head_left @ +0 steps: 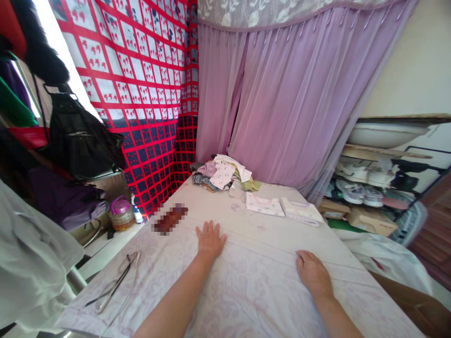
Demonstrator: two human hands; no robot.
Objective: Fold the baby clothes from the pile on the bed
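Note:
My left hand (210, 239) lies flat on the pale patterned bed sheet (246, 291), fingers stretched out and apart, holding nothing. My right hand (313, 274) rests palm down on the same sheet further right, its fingers curled under toward the cloth, so whether it pinches the sheet is unclear. A pile of small crumpled clothes (223, 174) sits at the far end of the bed. Two folded white garments (265, 205) (302, 211) lie side by side in front of the pile, beyond both hands.
Wire hangers (116, 281) lie on the bed's left edge. A jar with a purple lid (121, 213) and a small bottle (136, 213) stand left of the bed. A black bag (79, 136) hangs at left. A shoe rack (373, 188) stands at right.

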